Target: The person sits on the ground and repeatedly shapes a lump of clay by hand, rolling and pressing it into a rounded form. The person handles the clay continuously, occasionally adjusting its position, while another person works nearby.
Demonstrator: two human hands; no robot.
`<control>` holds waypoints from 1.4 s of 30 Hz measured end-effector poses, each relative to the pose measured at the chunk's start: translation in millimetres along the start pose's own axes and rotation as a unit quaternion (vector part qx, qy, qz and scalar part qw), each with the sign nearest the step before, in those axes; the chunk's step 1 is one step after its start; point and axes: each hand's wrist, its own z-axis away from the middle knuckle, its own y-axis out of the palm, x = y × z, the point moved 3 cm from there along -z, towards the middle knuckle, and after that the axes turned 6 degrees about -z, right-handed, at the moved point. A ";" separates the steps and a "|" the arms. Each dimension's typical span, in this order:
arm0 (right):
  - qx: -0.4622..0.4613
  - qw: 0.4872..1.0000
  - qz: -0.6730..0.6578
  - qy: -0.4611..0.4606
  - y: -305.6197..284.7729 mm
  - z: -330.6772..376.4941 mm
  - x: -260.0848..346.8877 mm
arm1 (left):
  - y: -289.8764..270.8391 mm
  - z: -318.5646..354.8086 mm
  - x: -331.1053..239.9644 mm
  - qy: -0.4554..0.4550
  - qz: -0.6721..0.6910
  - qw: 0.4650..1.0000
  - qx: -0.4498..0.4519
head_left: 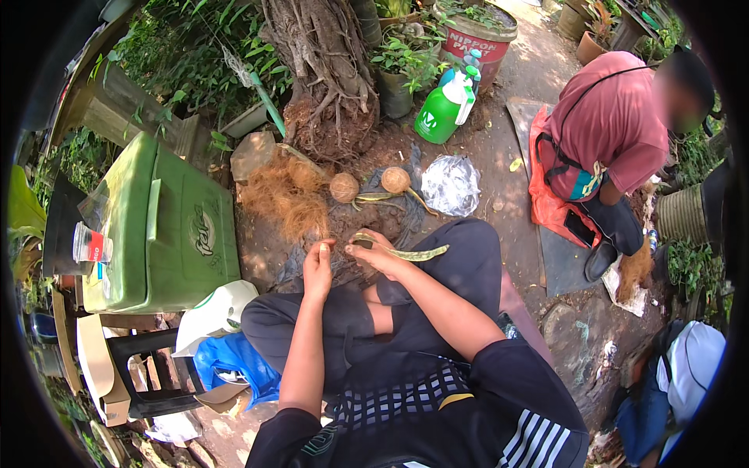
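Note:
My right hand (378, 253) is closed round a long, pale-green plant strip (421, 254). One end of the strip curls over the fingers, and the other sticks out to the right above my thigh. A few centimetres to its left, my left hand (317, 269) has its thumb and fingers pinched together; what they hold, if anything, is too small to make out. Just beyond my hands lie a heap of loose brown coconut fibre (287, 195) and two round brown fibre balls, one on the left (344, 187) and one on the right (395, 180).
A crumpled clear plastic bag (451, 186) and a green spray bottle (441, 115) stand ahead, near a tree trunk (324, 78). To my left are a green cooler box (191, 226) and a blue bag (234, 365). Another person (605, 132) sits at the right.

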 end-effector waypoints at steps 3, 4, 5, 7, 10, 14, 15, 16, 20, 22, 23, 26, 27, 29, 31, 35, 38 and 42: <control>0.007 1.000 -0.009 0.010 -2.2 -3.4 -5.8 | 3.1 -2.3 0.1 0.009 -0.034 0.999 0.011; 0.007 0.999 -0.006 0.035 -3.4 -3.8 -8.7 | 3.5 -1.8 -1.1 0.011 -0.050 0.999 0.011; 0.010 1.000 -0.001 0.020 -4.0 -4.5 -8.8 | 3.4 -0.8 -1.9 0.000 -0.070 0.997 0.010; 0.004 1.000 0.020 0.024 -4.9 -5.5 -10.8 | 3.3 0.5 -5.6 0.004 -0.095 0.995 0.015; -0.016 0.999 0.025 0.039 -4.3 -9.3 -12.0 | 4.4 2.5 -10.0 0.002 -0.123 0.992 0.016; -0.045 0.998 0.024 0.025 -4.4 -11.3 -11.6 | 6.7 2.3 -12.8 0.013 -0.139 0.990 0.025; -0.057 0.998 0.024 0.033 -5.3 -11.4 -12.5 | 7.4 2.5 -13.3 0.021 -0.147 0.988 0.030; -0.054 0.998 0.022 0.018 -5.4 -11.5 -12.3 | 8.1 2.7 -13.3 0.021 -0.158 0.987 0.035; -0.062 0.998 0.030 -0.007 -8.7 -12.9 -13.8 | 9.0 4.3 -13.8 0.012 -0.179 0.982 0.053; -0.057 0.997 0.048 -0.023 -9.8 -13.9 -13.9 | 9.5 4.9 -14.0 0.005 -0.180 0.982 0.059; -0.054 0.996 0.060 -0.028 -10.1 -14.3 -14.2 | 9.6 5.1 -14.0 0.002 -0.180 0.982 0.059; -0.071 0.992 0.086 -0.064 -10.9 -14.3 -13.9 | 10.9 5.7 -13.9 0.001 -0.170 0.984 0.059; -0.076 0.991 0.085 -0.067 -11.0 -14.3 -14.3 | 11.7 6.1 -14.2 0.008 -0.166 0.984 0.062; -0.086 0.987 0.098 -0.090 -10.7 -14.5 -14.1 | 12.4 7.1 -13.9 0.011 -0.159 0.985 0.065; -0.095 0.988 0.095 -0.081 -10.8 -15.5 -14.9 | 12.7 7.7 -13.5 0.008 -0.154 0.985 0.075; -0.087 0.993 -0.046 -0.060 -10.1 -15.3 -13.9 | 13.7 7.3 -11.4 -0.017 -0.134 0.984 0.115; -0.031 0.990 -0.133 -0.034 -3.7 -10.0 -12.2 | 16.2 8.8 -9.1 -0.005 -0.091 0.991 0.097; 0.038 0.991 -0.097 -0.081 12.7 -1.7 -9.9 | 18.3 9.7 2.3 -0.021 -0.051 0.995 0.083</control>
